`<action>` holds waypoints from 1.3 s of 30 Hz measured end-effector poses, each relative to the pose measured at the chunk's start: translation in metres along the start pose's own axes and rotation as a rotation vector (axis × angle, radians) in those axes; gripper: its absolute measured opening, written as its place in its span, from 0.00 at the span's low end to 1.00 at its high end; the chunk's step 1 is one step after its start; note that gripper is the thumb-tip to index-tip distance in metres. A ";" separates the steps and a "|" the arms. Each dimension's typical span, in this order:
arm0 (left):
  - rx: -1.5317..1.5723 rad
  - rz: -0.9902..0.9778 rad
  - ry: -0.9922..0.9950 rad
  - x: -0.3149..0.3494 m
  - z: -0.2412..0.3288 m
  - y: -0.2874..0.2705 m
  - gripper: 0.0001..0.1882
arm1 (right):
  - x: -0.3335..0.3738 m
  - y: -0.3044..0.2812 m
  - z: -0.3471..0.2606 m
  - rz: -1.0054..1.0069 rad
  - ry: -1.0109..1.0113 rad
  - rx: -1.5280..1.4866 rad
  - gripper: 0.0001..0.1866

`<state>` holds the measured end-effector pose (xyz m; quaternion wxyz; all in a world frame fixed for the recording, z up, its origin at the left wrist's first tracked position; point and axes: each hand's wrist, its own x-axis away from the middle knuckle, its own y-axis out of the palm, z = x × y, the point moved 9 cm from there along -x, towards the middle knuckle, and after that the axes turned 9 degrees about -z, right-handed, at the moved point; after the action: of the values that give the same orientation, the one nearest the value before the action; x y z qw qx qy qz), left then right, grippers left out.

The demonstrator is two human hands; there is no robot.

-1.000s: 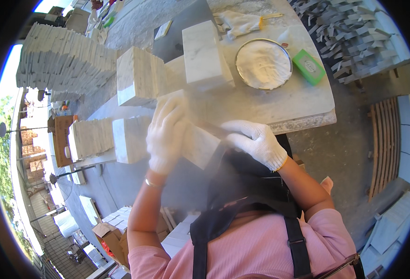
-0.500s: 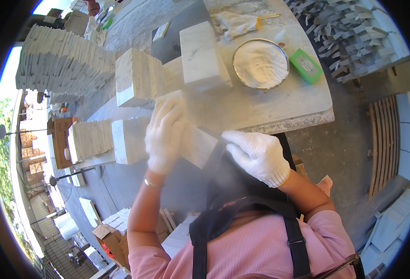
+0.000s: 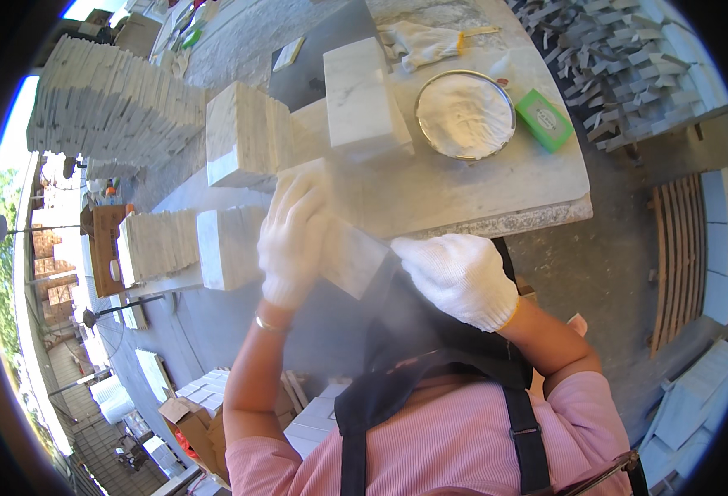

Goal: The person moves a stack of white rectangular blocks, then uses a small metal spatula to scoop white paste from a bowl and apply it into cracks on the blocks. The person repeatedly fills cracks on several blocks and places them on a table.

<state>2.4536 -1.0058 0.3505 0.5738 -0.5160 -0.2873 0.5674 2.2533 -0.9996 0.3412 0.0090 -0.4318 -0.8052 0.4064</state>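
Note:
My left hand [image 3: 295, 240], in a white knit glove, is closed on a white marble tile [image 3: 352, 263], its fingers stretched over the upper side. The tile is tilted, with one corner pointing down toward my black apron [image 3: 430, 347]. My right hand [image 3: 459, 277], gloved too, is closed at the tile's right corner, its knuckles up. Whatever its fingers hold, if anything, is hidden under the glove. A hazy patch blurs the middle of the view around my left hand and the tile.
Ahead on the stone table [image 3: 496, 186] stand marble tile stacks [image 3: 360, 91], a round dish of white powder [image 3: 466, 116], a green box [image 3: 544, 121] and a spare glove [image 3: 422, 43]. More tile stacks [image 3: 240, 136] rise at left. A wooden pallet [image 3: 680, 264] stands at right.
My right hand has turned slightly, its fingers curling in more and shifting a little left along the tile's corner. The left hand and the tile stay nearly in place.

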 end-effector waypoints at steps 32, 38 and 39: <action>0.041 0.033 0.001 0.000 0.000 -0.002 0.12 | 0.012 -0.002 0.007 0.118 0.055 -0.022 0.12; 0.037 0.039 -0.001 0.001 0.001 -0.002 0.12 | 0.005 -0.003 0.011 0.070 -0.031 -0.035 0.12; 0.037 0.042 0.005 0.001 0.002 -0.002 0.12 | 0.005 -0.001 0.012 0.073 -0.027 -0.047 0.11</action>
<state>2.4532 -1.0039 0.3529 0.5719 -0.5125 -0.2645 0.5833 2.2451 -1.0045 0.3323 -0.0271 -0.4555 -0.7982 0.3932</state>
